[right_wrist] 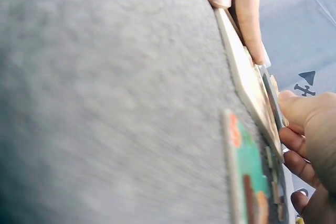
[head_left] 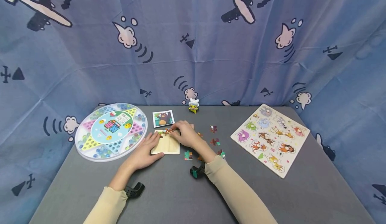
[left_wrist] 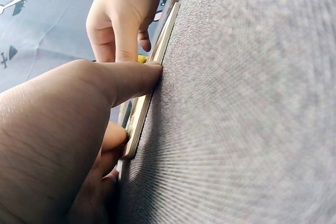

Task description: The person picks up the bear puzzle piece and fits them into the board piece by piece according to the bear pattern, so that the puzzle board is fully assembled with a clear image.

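A shallow wooden jigsaw tray [head_left: 167, 145] lies on the table, with several pieces [head_left: 167, 131] along its far edge. My left hand [head_left: 146, 152] holds the tray at its near left side. Its thumb [left_wrist: 149, 73] touches the near edge, and the other fingers lie over the left side. At the far right corner, my right hand [head_left: 185, 133] pinches a jigsaw piece with curled fingers and thumb; the fingers mostly hide the piece. Loose jigsaw pieces [head_left: 188, 155] lie to the right of the tray, some partly hidden by the right forearm.
Behind the tray lies a picture card [head_left: 163, 118] of a bear. A small figurine [head_left: 193, 106] stands at the back. A round marble game board [head_left: 111, 132] lies left, and a wooden animal puzzle board [head_left: 270, 140] lies right. A patterned curtain [head_left: 193, 50] hangs behind the table.
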Motion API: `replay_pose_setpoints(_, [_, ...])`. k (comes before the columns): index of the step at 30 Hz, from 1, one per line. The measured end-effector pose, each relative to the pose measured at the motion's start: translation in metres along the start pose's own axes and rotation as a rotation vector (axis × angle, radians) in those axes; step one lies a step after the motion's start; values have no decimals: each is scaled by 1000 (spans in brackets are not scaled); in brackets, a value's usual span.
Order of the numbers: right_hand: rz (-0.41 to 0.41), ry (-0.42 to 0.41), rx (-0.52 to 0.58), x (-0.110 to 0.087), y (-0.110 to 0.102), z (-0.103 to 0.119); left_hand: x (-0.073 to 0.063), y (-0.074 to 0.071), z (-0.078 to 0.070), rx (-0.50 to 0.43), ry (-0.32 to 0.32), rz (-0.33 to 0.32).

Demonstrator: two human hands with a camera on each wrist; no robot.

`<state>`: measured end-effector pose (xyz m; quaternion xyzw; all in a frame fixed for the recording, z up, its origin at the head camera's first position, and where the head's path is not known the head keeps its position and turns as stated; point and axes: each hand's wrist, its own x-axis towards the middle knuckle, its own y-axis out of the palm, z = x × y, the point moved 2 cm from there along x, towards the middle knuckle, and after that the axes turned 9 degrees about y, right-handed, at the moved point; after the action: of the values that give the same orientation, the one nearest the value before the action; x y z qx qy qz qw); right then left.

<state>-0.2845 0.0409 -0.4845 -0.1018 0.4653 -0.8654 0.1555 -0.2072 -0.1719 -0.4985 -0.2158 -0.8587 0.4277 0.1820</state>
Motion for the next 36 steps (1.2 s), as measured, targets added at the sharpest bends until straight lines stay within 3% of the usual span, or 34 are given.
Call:
replay_pose_setpoints(14, [-29, -12, -26, -9, 6, 4, -1, 1, -2, 23, 0, 6])
replay_pose_setpoints(19, [-58, -31, -51, -11, 7, 5, 1, -1, -8, 108, 1, 44])
replay_pose_setpoints(23, [-74, -36, -86, -12, 7, 6, 5, -4, -14, 169, 46, 68])
replay_pose_setpoints(28, [-69, -29, -125, -12, 8, 8, 11, -6, -16, 128, 109, 101])
replay_pose_setpoints(36, [-76, -38, -160, -12, 11, 7, 14, -5, -11, 49, 102, 156])
